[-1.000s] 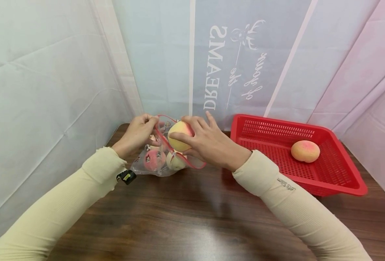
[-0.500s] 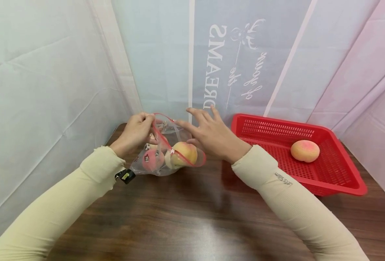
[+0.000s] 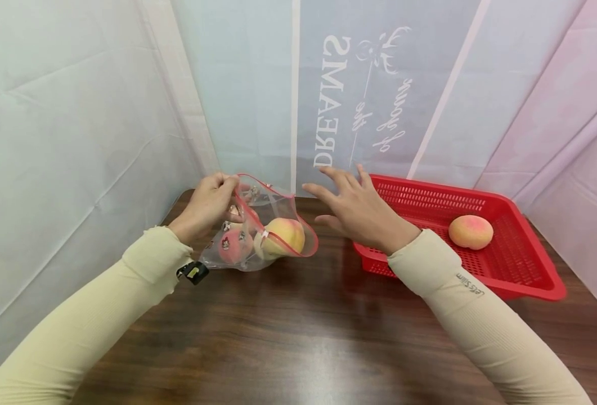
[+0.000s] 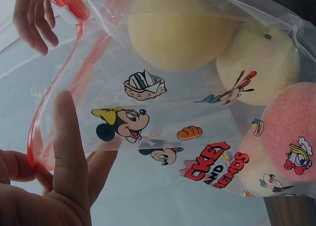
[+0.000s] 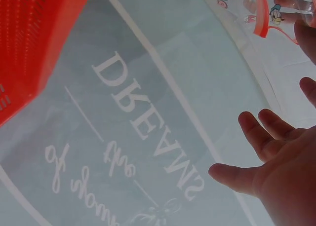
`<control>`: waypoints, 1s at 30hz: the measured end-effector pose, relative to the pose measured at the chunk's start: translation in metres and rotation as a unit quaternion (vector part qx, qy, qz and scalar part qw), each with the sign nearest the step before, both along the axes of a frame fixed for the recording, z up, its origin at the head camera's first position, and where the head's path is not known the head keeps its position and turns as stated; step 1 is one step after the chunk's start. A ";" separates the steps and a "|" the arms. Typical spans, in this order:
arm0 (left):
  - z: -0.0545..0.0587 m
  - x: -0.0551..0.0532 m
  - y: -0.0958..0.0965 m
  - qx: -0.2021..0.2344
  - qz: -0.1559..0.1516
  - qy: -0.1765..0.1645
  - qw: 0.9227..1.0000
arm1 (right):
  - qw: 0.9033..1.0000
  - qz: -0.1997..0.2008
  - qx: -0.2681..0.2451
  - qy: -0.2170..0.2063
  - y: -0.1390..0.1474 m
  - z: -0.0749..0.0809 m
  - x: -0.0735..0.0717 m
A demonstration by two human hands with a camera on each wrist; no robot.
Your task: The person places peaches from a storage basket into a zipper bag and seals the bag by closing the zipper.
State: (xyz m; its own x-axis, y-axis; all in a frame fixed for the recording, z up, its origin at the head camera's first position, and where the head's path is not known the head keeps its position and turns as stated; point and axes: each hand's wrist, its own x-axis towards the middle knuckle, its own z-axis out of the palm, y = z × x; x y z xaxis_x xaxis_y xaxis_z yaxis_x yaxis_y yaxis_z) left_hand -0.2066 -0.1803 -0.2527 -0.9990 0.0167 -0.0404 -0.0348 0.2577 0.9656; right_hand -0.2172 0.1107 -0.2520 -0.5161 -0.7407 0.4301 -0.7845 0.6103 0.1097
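Observation:
My left hand point(image 3: 209, 205) pinches the red-edged rim of a clear zip bag point(image 4: 163, 107) printed with cartoon figures, and its mouth gapes to the right. Inside the bag, a yellow peach point(image 3: 284, 236) lies near the mouth, with a pink peach point(image 3: 236, 246) and others deeper in. My right hand point(image 3: 361, 211) hovers with spread fingers between the bag and the red basket, holding nothing. In the right wrist view its fingers point(image 5: 254, 132) are apart from everything.
A red perforated basket point(image 3: 531, 253) stands on the right of the brown wooden table point(image 3: 278, 337), with one peach point(image 3: 471, 232) in it. Behind rises a pale cloth backdrop point(image 3: 247, 84) with lettering, and a white cloth wall point(image 3: 65, 140) is on the left.
My right hand let go of the yellow peach, which dropped into the bag's mouth. The hand then moved right, away from the bag. My left hand kept its pinch on the rim.

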 end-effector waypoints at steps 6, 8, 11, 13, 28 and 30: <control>-0.001 0.000 0.000 0.002 -0.003 0.001 1.000 | 1.000 -0.002 -0.003 -0.009 0.005 -0.002 0.000; -0.001 0.000 0.000 0.004 -0.002 0.003 1.000 | 1.000 -0.003 -0.004 -0.006 0.007 -0.003 0.000; -0.001 0.001 0.000 0.011 -0.001 0.002 1.000 | 1.000 -0.002 -0.006 -0.003 0.010 -0.006 0.000; -0.001 0.001 -0.001 0.015 -0.002 0.001 1.000 | 1.000 0.000 -0.008 -0.004 0.012 -0.009 0.000; -0.002 0.001 0.001 0.010 0.001 -0.004 1.000 | 1.000 0.025 -0.008 -0.011 0.013 -0.047 0.013; -0.002 0.001 0.001 0.009 0.001 -0.005 1.000 | 1.000 0.027 -0.007 -0.011 0.012 -0.050 0.015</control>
State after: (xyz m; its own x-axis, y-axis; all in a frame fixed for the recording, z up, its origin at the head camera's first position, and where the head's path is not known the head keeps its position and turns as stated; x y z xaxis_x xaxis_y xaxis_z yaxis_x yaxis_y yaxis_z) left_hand -0.2059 -0.1795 -0.2546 -0.9987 0.0150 -0.0495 -0.0445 0.2405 0.9696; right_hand -0.2021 0.1231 -0.3019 -0.4852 -0.7615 0.4299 -0.8182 0.5688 0.0841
